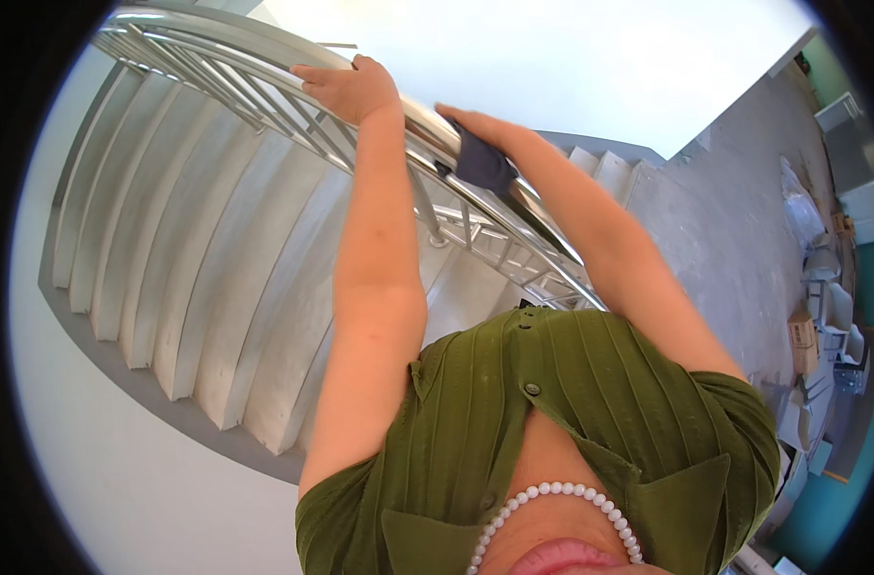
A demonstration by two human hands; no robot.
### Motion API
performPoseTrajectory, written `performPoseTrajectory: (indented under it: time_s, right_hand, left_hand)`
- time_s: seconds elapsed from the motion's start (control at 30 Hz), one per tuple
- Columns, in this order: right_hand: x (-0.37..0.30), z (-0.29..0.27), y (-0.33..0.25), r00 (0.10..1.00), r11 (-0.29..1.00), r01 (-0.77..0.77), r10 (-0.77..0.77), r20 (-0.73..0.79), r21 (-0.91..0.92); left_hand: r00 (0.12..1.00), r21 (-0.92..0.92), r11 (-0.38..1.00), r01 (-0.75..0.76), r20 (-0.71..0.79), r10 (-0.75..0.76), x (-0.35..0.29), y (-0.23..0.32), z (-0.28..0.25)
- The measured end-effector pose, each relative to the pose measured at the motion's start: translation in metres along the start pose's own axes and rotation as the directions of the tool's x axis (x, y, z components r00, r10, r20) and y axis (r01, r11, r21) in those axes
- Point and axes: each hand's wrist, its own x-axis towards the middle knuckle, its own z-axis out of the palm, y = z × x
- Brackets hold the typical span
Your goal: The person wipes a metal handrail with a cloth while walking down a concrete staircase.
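Note:
A shiny metal handrail (236,38) slants across the upper middle, from the far left down toward my body. My left hand (358,91) lies over the rail with its fingers curled round it. Lower on the same rail, to the right, my right hand (483,129) holds a dark blue-grey cloth (483,165) against the metal. The cloth folds over the rail and hangs down its near side. Part of the right hand's grip is hidden behind the rail and cloth.
Pale stairs (197,249) fill the left beneath the railing, edged by a grey border and white wall (102,450). Beyond the rail stands another white wall (590,67). At the far right, a cardboard box (803,342) and a plastic-wrapped bundle (801,213) sit on the grey floor (715,249).

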Motion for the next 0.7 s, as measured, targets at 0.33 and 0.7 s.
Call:
performPoseTrajectory:
  time_s: [0.33, 0.7]
  right_hand:
    - [-0.089, -0.020, 0.136, 0.979, 0.988, -0.152, 0.153, -0.135, 0.020]
    - [-0.196, 0.011, 0.298, 0.598, 0.964, -0.126, -0.115, -0.793, -0.235]
  left_hand:
    - [0.996, 0.141, 0.990, -0.001, 0.086, -0.012, 0.000, 0.006, -0.003]
    - [0.990, 0.240, 0.971, -0.004, 0.136, -0.030, 0.000, 0.013, -0.005]
